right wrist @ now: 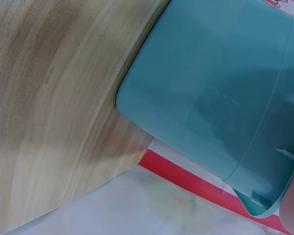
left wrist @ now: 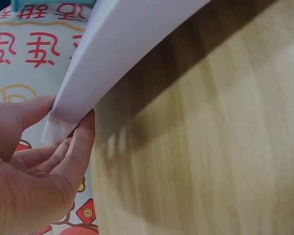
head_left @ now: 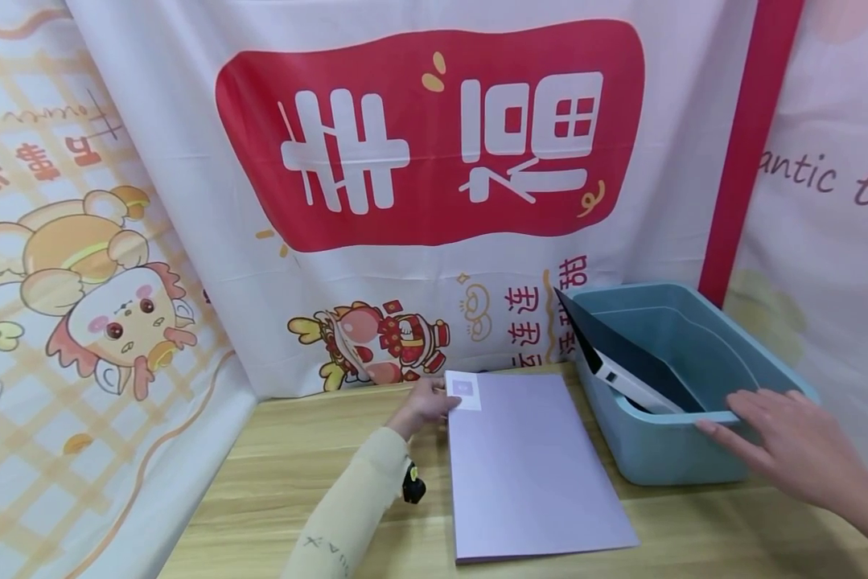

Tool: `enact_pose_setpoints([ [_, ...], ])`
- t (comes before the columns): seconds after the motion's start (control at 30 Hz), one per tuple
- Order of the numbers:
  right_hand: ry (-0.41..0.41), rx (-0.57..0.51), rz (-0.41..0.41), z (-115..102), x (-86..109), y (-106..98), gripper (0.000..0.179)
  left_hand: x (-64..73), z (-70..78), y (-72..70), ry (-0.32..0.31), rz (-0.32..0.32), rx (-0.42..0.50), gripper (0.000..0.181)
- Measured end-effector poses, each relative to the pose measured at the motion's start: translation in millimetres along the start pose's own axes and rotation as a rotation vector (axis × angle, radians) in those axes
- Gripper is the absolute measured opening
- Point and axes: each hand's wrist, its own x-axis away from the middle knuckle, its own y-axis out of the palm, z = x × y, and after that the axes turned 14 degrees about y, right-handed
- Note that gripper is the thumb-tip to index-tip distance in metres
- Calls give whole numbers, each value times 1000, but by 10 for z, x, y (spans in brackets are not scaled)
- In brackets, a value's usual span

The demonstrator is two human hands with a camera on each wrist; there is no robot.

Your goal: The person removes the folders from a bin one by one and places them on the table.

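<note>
While the left hand (head_left: pixel 426 402) pinches its far left corner, the purple folder (head_left: pixel 538 466) is right at the centre of the desk (head_left: pixel 289 458), its broad cover facing up, with a white label (head_left: pixel 466 391) bearing a small purple square in that same corner. Look at that grip: thumb on one side, fingers on the other, the gap between them just the folder's thickness. The left wrist view shows the spine with a clear pocket (left wrist: pixel 59 129) at the pinched end, and a dark shadow falling across the wood alongside; whether the folder lies fully flat, I can't tell. Just to its right we have the blue bin (head_left: pixel 683 454), standing upright on the desk, and the right hand (head_left: pixel 788 438) has hold of its near rim, fingers over the edge and thumb along the outside; the right wrist view catches only a sliver of that hand. Inside the bin, a dark panel (head_left: pixel 639 354) leans at a slant, one corner poking above the left rim, a white piece (head_left: pixel 639 388) along its lower edge. Over at the left cuff, a small black object (head_left: pixel 413 485) sits against a cream sleeve (head_left: pixel 354 498). Behind it all hangs a printed cloth (head_left: pixel 434 145), white characters blazing on red!
</note>
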Motion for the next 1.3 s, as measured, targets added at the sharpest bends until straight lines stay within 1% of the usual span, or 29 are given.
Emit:
enact_pose_setpoints([
  [0.07, 0, 0, 0, 1, -1, -1, 39, 10, -10, 24, 3, 18, -53, 28],
  [0.23, 3, 2, -9, -3, -4, -8, 39, 30, -32, 85, -33, 75, -145, 22],
  [0.33, 3, 1, -12, -9, -3, -12, 39, 38, -49, 114, -57, 94, -190, 20],
  [0.47, 2, -3, -5, -12, -4, -14, 38, 56, -58, 141, -80, 115, -199, 16],
  [0.6, 4, -6, -3, -13, -3, -15, 38, 63, -52, 156, -82, 124, -225, 14],
  [0.7, 6, -4, -8, -15, 0, -15, 39, 67, -46, 157, -81, 116, -266, 17],
  [0.83, 6, -2, -11, -16, 7, -14, 39, 86, -45, 154, -93, 102, -291, 22],
  [0.93, 5, 0, -12, -16, 10, -9, 39, 111, -45, 150, -84, 98, -291, 27],
  [1.03, 5, -2, -14, -13, 9, -3, 39, 136, -39, 143, -52, 97, -306, 29],
  [1.1, 4, -7, -11, -9, 6, 1, 39, 149, -33, 135, -20, 96, -331, 30],
  [1.23, -6, -13, 13, 7, 5, 10, 38, 184, -5, 119, 52, 89, -416, 32],
  [1.3, -12, -15, 25, 13, 5, 16, 37, 201, 19, 112, 66, 84, -433, 32],
])
